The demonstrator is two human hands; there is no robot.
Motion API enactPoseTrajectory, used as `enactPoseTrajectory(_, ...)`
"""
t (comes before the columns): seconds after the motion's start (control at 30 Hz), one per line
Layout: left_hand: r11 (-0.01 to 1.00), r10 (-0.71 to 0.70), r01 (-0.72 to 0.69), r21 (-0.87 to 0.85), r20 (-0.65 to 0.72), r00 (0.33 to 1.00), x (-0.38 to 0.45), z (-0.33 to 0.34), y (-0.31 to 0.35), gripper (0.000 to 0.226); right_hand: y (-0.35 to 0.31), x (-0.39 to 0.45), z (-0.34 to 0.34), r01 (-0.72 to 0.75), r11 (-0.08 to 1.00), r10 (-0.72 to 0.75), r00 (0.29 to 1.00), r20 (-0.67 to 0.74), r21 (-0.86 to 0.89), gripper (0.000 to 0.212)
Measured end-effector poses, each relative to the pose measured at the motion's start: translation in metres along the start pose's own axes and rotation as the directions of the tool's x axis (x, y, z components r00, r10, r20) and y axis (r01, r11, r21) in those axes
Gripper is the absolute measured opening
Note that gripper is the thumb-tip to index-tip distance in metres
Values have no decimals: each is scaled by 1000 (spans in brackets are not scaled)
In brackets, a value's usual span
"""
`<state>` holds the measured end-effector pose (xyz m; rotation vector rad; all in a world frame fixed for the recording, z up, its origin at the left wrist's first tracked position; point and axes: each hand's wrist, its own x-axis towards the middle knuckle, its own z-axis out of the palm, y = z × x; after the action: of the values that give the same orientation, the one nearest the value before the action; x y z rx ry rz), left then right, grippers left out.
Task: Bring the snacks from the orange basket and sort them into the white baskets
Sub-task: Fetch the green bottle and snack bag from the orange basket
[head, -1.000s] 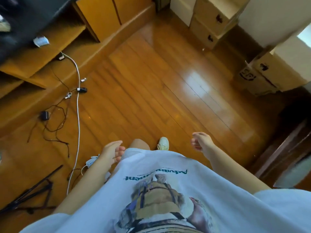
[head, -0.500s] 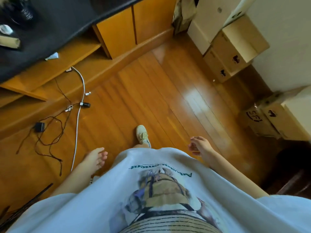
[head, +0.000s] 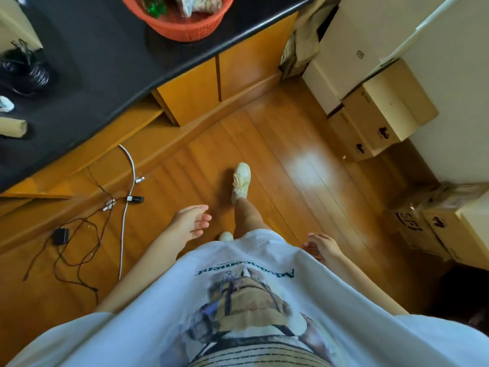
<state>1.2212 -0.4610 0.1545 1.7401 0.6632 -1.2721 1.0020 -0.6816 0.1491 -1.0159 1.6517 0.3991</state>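
Observation:
The orange basket (head: 185,27) stands on the black counter (head: 105,62) at the top of the view, cut off by the frame edge. Snack packets lie in it, a green one (head: 154,6) and a clear bag of brownish snacks (head: 201,2). My left hand (head: 189,223) hangs at my side over the floor, empty, fingers apart. My right hand (head: 321,246) hangs low on the other side, empty, fingers loosely curled and apart. Both hands are far below the basket. No white basket is in view.
Cables and a small black adapter (head: 60,235) trail over the wooden floor at the left. Cardboard boxes (head: 381,120) are stacked along the right wall, more boxes (head: 434,229) at right. Orange cabinet doors (head: 219,83) sit under the counter. My foot (head: 240,181) steps forward.
I have walked toward the counter; the view has tilted up and the orange basket has come into sight. My left hand swung forward, my right hand stayed low.

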Motion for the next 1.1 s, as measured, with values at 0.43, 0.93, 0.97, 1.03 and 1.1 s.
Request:
enactPoseTrajectory(0.43, 972, -82, 42, -230, -166, 983, 55, -39, 172, 13, -305, 51, 89, 199, 954, -156, 968, 196, -224, 6)
enactPoseTrajectory(0.93, 836, -330, 210, -507, -158, 931, 109, -100, 265, 14, -490, 44, 192, 342, 898, -240, 908, 344, -276, 9)
enactPoseTrajectory(0.97, 843, -316, 197, -500, -164, 935, 115, -101, 280, 14, -494, 45, 193, 329, 907, -235, 914, 332, -264, 10)
enactPoseTrajectory(1.03, 864, -268, 144, -483, -198, 943, 128, -102, 315, 11, -501, 48, 193, 305, 921, -225, 924, 309, -242, 9)
enactPoseTrajectory(1.1, 890, -187, 53, -452, -258, 948, 140, -101, 355, 9, -507, 50, 193, 286, 932, -215, 931, 295, -223, 9)
